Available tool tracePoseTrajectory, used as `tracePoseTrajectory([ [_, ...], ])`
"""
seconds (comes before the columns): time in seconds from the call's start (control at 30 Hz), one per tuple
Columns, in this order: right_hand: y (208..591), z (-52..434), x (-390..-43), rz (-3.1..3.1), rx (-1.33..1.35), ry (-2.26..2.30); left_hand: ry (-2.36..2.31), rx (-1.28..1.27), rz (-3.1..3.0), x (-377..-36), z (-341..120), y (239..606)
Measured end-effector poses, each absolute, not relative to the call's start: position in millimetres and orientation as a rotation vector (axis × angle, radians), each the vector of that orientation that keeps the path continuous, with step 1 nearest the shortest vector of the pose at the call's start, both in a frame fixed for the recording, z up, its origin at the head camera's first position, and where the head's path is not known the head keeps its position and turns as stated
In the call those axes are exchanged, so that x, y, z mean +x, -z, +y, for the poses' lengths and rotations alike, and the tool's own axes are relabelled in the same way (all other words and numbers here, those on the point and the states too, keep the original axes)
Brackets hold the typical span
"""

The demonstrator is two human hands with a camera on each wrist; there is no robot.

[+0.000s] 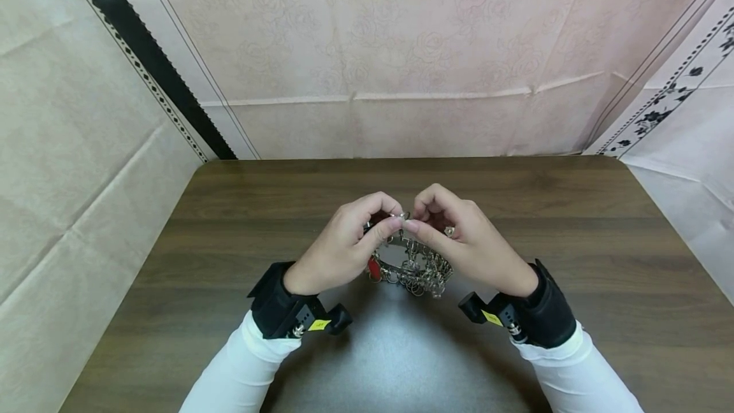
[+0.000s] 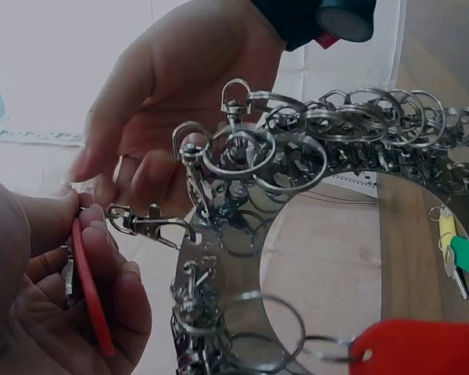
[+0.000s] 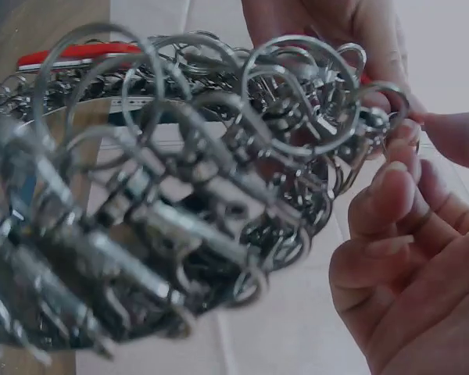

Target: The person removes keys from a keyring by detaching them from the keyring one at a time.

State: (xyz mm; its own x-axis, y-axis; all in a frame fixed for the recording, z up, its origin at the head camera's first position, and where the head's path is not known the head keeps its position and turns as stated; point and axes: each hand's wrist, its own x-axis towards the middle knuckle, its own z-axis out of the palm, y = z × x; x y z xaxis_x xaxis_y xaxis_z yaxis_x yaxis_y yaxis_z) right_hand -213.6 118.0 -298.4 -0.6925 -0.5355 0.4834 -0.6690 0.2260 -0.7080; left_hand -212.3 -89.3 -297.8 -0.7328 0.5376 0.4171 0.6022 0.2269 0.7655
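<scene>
My left hand holds a red key tag in its curled fingers, with a silver key beside it. My right hand meets it fingertip to fingertip. Between the fingertips, both hands pinch a small metal ring. A swivel clasp extends from there toward a round hoop crowded with metal clasps and split rings. These clasps fill much of the right wrist view. Another red tag hangs on a split ring at the hoop's near left side. Fingers partly hide the pinched ring.
A brown wooden table lies under the hands. Pale patterned cloth hangs behind it and along both sides. Through the hoop's opening, a yellow tag and a green tag show with keys; whether this is a reflection is unclear.
</scene>
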Motion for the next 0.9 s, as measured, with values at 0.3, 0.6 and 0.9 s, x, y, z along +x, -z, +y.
tracePoseTrajectory([
  [0.3,296.8,119.2,-214.6,-2.329,1.188,-1.653,1.490,-1.153,-2.422,-212.6,-89.2,298.5],
  [0.6,298.6,119.8,-216.7,-2.399,1.246,-1.867,1.483,-1.203,-2.430,-213.3,-88.5,298.3],
  [0.9,298.4,122.3,-217.2,-2.410,1.249,-2.041,1.388,-1.211,-2.397,-214.2,-87.2,300.8],
])
